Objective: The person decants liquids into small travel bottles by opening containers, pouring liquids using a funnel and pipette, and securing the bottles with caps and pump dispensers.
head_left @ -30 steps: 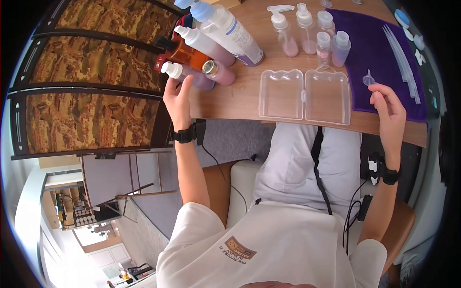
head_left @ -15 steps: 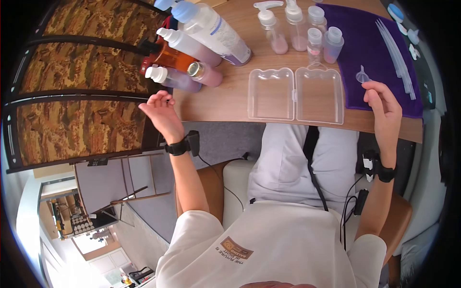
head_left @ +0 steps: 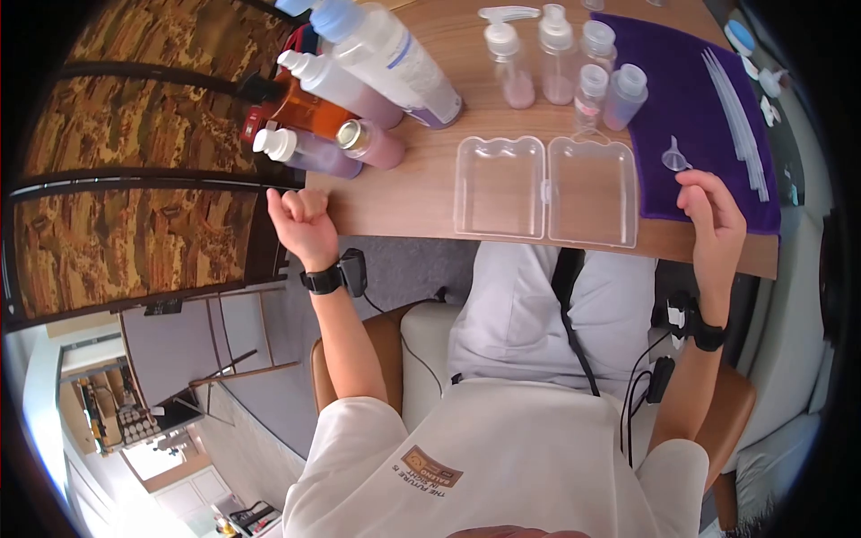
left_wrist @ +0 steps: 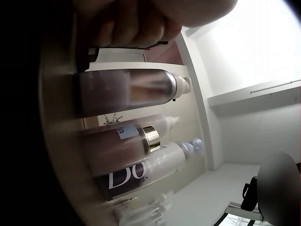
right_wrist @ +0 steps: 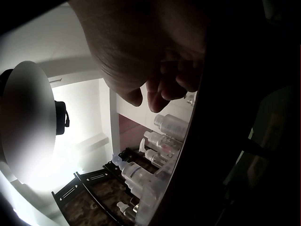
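Observation:
My left hand (head_left: pixel 307 231) rests at the table's left front edge with loosely curled fingers and the thumb pointing out, holding nothing. Just beyond it stands a lilac bottle (head_left: pixel 314 154) with a white cap, beside a pink bottle (head_left: pixel 384 147) with a gold-rimmed cap. In the left wrist view the curled fingers (left_wrist: pixel 136 28) show above these bottles. At the right, my right hand (head_left: pixel 717 229) lies relaxed by the purple cloth (head_left: pixel 664 117), fingertips close to a small clear funnel (head_left: pixel 674 158). A gap shows between thumb and forefinger in the right wrist view.
An open clear plastic case (head_left: pixel 500 231) lies at the front middle of the table. Several small clear bottles (head_left: pixel 558 76) stand behind it. Thin plastic droppers (head_left: pixel 740 134) lie on the cloth. At back left stands a large blue-capped bottle (head_left: pixel 395 67), near a folding screen (head_left: pixel 143 242).
The left hand has drawn back from the lilac bottle towards the table's front edge, and its fingers have curled in. The right hand stays beside the funnel. The head view has shifted slightly.

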Demonstrator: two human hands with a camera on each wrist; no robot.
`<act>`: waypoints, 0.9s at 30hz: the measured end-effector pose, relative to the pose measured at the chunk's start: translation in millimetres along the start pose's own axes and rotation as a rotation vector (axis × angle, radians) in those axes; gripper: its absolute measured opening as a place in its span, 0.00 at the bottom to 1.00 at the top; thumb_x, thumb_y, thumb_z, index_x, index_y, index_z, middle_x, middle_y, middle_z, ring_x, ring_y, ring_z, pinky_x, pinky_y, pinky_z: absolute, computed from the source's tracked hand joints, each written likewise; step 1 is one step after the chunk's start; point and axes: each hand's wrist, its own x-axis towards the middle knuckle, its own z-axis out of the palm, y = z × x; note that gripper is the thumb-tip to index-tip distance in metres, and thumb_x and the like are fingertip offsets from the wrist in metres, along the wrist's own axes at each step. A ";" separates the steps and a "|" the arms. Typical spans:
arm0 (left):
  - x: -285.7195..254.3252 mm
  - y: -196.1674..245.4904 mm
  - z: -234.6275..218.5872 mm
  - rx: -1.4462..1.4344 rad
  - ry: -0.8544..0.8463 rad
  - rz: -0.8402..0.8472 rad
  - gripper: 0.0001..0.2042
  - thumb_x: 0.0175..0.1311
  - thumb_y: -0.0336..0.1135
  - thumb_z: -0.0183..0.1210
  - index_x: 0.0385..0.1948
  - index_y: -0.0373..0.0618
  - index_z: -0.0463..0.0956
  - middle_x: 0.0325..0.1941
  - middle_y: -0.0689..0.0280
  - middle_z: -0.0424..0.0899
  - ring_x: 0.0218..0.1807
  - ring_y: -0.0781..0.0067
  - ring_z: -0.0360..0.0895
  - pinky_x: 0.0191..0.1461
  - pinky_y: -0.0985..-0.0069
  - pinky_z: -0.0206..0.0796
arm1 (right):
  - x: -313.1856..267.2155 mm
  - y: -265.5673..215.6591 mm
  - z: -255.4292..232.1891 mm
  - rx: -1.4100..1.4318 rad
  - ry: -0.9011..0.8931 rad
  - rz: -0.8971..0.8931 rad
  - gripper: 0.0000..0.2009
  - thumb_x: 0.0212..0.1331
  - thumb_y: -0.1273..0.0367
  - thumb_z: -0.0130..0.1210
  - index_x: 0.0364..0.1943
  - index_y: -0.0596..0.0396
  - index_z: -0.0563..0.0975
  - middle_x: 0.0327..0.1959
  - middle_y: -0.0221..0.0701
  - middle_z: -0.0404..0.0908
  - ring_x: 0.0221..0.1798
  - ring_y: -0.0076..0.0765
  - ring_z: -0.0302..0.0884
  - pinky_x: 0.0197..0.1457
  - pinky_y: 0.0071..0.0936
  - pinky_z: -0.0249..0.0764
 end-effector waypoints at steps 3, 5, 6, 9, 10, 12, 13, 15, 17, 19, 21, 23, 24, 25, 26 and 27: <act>-0.3 -0.2 2.7 0.050 0.009 0.001 0.30 0.87 0.48 0.39 0.13 0.52 0.50 0.13 0.73 0.47 0.21 0.74 0.41 0.32 0.67 0.40 | 0.6 3.6 -2.3 -0.013 -0.003 -0.010 0.07 0.75 0.73 0.56 0.47 0.62 0.84 0.39 0.23 0.80 0.41 0.17 0.72 0.45 0.16 0.66; -1.5 -1.2 4.9 0.077 0.021 0.003 0.30 0.86 0.47 0.41 0.13 0.52 0.50 0.13 0.74 0.46 0.20 0.75 0.40 0.31 0.67 0.40 | 1.8 3.8 -2.2 -0.022 -0.007 -0.026 0.07 0.75 0.73 0.56 0.47 0.62 0.84 0.40 0.23 0.80 0.40 0.17 0.72 0.45 0.16 0.66; -1.8 -1.4 5.4 0.082 0.028 0.008 0.30 0.86 0.47 0.41 0.13 0.52 0.50 0.13 0.74 0.46 0.20 0.75 0.40 0.31 0.67 0.40 | 1.7 3.7 -2.0 -0.026 -0.010 -0.034 0.07 0.75 0.73 0.56 0.47 0.62 0.84 0.40 0.23 0.79 0.40 0.17 0.72 0.44 0.17 0.66; -3.1 -1.4 7.0 0.092 0.045 0.019 0.30 0.86 0.46 0.43 0.13 0.53 0.50 0.13 0.74 0.45 0.20 0.76 0.40 0.30 0.68 0.39 | 1.0 4.2 -2.6 -0.025 -0.021 -0.034 0.07 0.76 0.73 0.56 0.47 0.62 0.84 0.39 0.23 0.79 0.39 0.17 0.71 0.44 0.17 0.65; -3.2 -0.8 7.6 0.094 0.050 0.021 0.30 0.86 0.45 0.43 0.13 0.53 0.50 0.13 0.74 0.46 0.20 0.76 0.40 0.30 0.68 0.39 | 1.1 4.6 -3.1 -0.023 -0.023 -0.033 0.07 0.76 0.73 0.56 0.47 0.61 0.84 0.39 0.23 0.78 0.39 0.17 0.71 0.44 0.17 0.65; -2.5 -1.4 9.7 0.087 0.049 0.018 0.30 0.87 0.45 0.43 0.13 0.53 0.50 0.13 0.74 0.46 0.20 0.76 0.40 0.30 0.68 0.39 | 0.9 3.9 -0.9 -0.040 -0.002 -0.035 0.08 0.76 0.73 0.56 0.47 0.61 0.84 0.38 0.23 0.78 0.39 0.16 0.71 0.43 0.17 0.64; -3.1 -1.3 10.5 0.078 0.052 0.016 0.30 0.87 0.45 0.43 0.13 0.53 0.50 0.13 0.74 0.46 0.20 0.76 0.40 0.30 0.68 0.39 | 1.7 2.7 -0.1 -0.047 0.001 -0.038 0.08 0.76 0.73 0.56 0.47 0.61 0.84 0.37 0.23 0.77 0.39 0.16 0.71 0.43 0.17 0.64; -2.6 0.0 9.6 0.087 0.051 0.010 0.30 0.87 0.45 0.42 0.13 0.53 0.50 0.13 0.74 0.45 0.20 0.76 0.40 0.30 0.68 0.40 | 2.1 6.6 -4.0 -0.053 0.000 -0.033 0.08 0.76 0.72 0.56 0.48 0.61 0.84 0.36 0.23 0.77 0.39 0.16 0.71 0.43 0.16 0.64; -3.2 1.0 11.2 0.116 0.047 0.000 0.30 0.87 0.45 0.41 0.13 0.53 0.48 0.13 0.73 0.44 0.20 0.75 0.39 0.31 0.68 0.41 | 1.8 9.4 -3.9 -0.056 0.002 -0.035 0.08 0.77 0.72 0.56 0.48 0.61 0.84 0.36 0.23 0.77 0.39 0.16 0.71 0.43 0.16 0.64; -3.2 0.4 10.7 0.124 0.056 0.008 0.30 0.87 0.45 0.41 0.13 0.53 0.49 0.13 0.73 0.44 0.20 0.75 0.39 0.31 0.68 0.41 | 2.0 9.8 -3.4 -0.065 0.019 -0.045 0.08 0.77 0.72 0.56 0.48 0.60 0.84 0.35 0.22 0.77 0.39 0.16 0.71 0.42 0.16 0.63; -3.2 -0.5 11.0 0.126 0.064 0.006 0.30 0.86 0.45 0.41 0.13 0.53 0.49 0.13 0.73 0.44 0.20 0.75 0.39 0.31 0.68 0.40 | 2.7 11.8 -3.8 -0.053 0.025 -0.041 0.08 0.77 0.71 0.56 0.48 0.60 0.85 0.35 0.22 0.77 0.39 0.16 0.71 0.42 0.16 0.63; -4.0 -1.0 10.2 0.130 0.082 0.000 0.30 0.86 0.45 0.41 0.13 0.54 0.49 0.13 0.74 0.44 0.20 0.75 0.40 0.31 0.68 0.40 | 2.8 13.6 -3.9 -0.055 0.027 -0.037 0.08 0.77 0.71 0.56 0.48 0.60 0.85 0.35 0.22 0.77 0.39 0.16 0.70 0.42 0.16 0.63; -3.6 -0.9 9.9 0.131 0.090 0.000 0.30 0.86 0.45 0.41 0.13 0.54 0.49 0.13 0.74 0.44 0.20 0.75 0.40 0.31 0.68 0.40 | 2.6 14.0 -4.3 -0.062 0.027 -0.038 0.08 0.77 0.71 0.56 0.48 0.60 0.85 0.35 0.22 0.77 0.38 0.16 0.70 0.42 0.16 0.63; -3.3 -0.4 10.3 0.120 0.103 -0.014 0.30 0.86 0.46 0.41 0.13 0.54 0.49 0.13 0.74 0.45 0.20 0.74 0.40 0.31 0.68 0.41 | 2.8 14.5 -4.8 -0.068 0.027 -0.040 0.08 0.77 0.71 0.56 0.48 0.60 0.85 0.34 0.22 0.77 0.38 0.16 0.70 0.42 0.16 0.63; -3.6 -0.3 11.0 0.123 0.110 -0.012 0.30 0.86 0.46 0.41 0.13 0.54 0.50 0.14 0.74 0.45 0.20 0.75 0.41 0.31 0.68 0.41 | 2.8 15.0 -5.0 -0.074 0.030 -0.039 0.09 0.77 0.70 0.56 0.48 0.60 0.85 0.34 0.22 0.77 0.38 0.16 0.70 0.42 0.16 0.63; -3.8 -0.5 11.9 0.126 0.118 -0.010 0.30 0.86 0.46 0.42 0.13 0.54 0.50 0.14 0.73 0.45 0.20 0.75 0.41 0.31 0.68 0.41 | 2.7 15.5 -5.1 -0.080 0.033 -0.038 0.09 0.77 0.70 0.56 0.48 0.60 0.85 0.34 0.22 0.77 0.38 0.16 0.70 0.42 0.16 0.63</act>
